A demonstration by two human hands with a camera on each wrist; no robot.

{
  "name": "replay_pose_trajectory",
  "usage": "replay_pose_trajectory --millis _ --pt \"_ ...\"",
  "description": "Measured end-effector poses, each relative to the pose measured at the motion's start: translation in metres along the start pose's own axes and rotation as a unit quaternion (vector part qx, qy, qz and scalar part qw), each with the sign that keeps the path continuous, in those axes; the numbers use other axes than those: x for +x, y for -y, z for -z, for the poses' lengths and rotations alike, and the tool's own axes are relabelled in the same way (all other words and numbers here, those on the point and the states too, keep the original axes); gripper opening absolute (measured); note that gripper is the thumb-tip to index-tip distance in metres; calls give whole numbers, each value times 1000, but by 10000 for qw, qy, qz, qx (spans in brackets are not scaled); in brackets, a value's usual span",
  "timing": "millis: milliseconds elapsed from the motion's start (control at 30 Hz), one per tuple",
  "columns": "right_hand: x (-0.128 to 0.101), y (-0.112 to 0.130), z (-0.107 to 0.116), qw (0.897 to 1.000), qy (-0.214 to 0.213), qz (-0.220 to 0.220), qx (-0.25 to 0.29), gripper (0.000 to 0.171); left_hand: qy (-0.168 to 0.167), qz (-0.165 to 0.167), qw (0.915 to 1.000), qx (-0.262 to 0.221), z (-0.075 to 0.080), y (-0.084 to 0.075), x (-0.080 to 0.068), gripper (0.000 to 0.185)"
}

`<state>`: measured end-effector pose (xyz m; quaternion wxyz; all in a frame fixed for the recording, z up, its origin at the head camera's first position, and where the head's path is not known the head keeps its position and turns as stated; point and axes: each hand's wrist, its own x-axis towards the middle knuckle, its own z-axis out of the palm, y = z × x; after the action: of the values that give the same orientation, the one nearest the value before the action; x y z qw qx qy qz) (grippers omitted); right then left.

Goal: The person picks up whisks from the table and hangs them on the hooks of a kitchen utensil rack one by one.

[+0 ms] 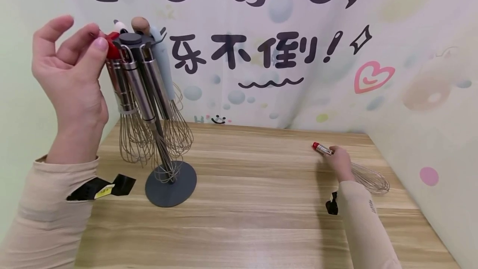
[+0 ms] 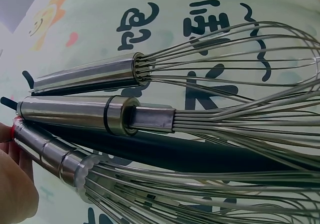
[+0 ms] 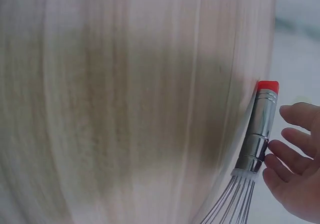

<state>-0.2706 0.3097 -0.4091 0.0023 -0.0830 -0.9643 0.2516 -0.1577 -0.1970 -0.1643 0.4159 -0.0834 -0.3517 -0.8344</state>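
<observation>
Steel whisks are seen hung on a grey rack point(image 1: 170, 184) at the table's point(image 1: 261, 219) far left, its red-capped top touched by the relaxed left hand point(image 1: 71, 74), while a loose whisk point(image 1: 358, 169) far right is closed on by the right hand point(image 1: 341, 162), a firm lift judged next.
</observation>
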Motion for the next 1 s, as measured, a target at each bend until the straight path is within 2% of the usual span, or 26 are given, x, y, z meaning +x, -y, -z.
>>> replay_pose_trajectory --millis 167,567,800,1000 --pt "1 -2 -1 9999 -1 -63 123 45 -11 -13 10000 13 0 0 0 40" --pt "2 -12 -4 9996 -101 -278 -2 41 -73 -36 9999 110 0 1 0 37" --pt "0 -15 -4 9995 -225 -192 -76 33 -61 -47 10000 46 0 2 0 37" --pt "0 -18 -4 9987 -327 -17 -400 33 -41 -62 10000 60 0 2 0 36"
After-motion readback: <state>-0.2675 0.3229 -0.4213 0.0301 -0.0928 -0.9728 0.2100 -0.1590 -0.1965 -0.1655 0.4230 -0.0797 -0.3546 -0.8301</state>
